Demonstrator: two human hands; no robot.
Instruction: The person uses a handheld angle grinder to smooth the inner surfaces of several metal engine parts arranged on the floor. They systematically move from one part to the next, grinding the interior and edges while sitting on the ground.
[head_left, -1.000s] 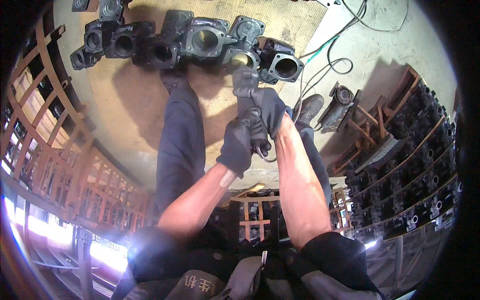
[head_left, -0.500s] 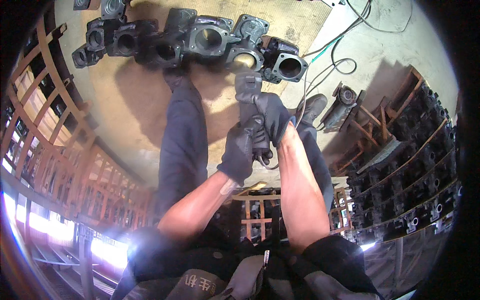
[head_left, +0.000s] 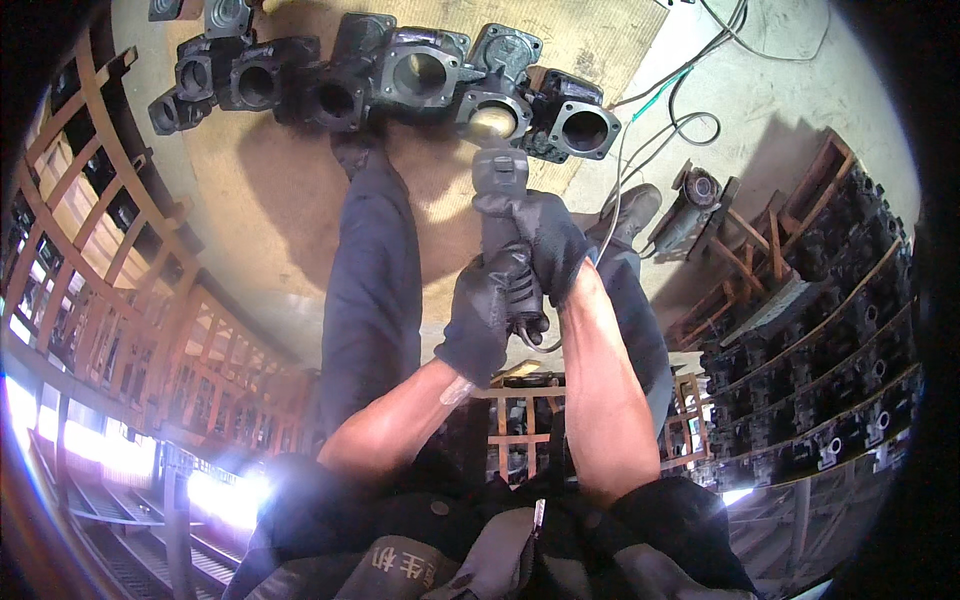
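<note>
Both gloved hands hold a dark corded power grinder point(head_left: 499, 174), its body pointing away from me. My left hand point(head_left: 474, 325) is wrapped round the rear of the body, close to the cord. Farther forward, my right hand point(head_left: 556, 240) grips the middle. The grinder's front end is against or just short of the round flange of a black metal casting point(head_left: 520, 108); its working tip is hidden. Inside that flange the opening shows pale yellow. Another flanged casting point(head_left: 584, 131) stands just right of it, and a larger one point(head_left: 419, 78) to the left.
More black castings point(head_left: 255, 84) continue the row leftward on a tan mat point(head_left: 570, 30). Cables point(head_left: 690, 125) loop over the floor at right. A cylindrical metal part point(head_left: 690, 200) lies near my right foot. Rust-brown racks point(head_left: 95, 195) stand left; stacked dark castings point(head_left: 810, 350) fill the right.
The whole view has shifted slightly. Both hands keep their grip on the grinder, whose front stays at the same casting's flange.
</note>
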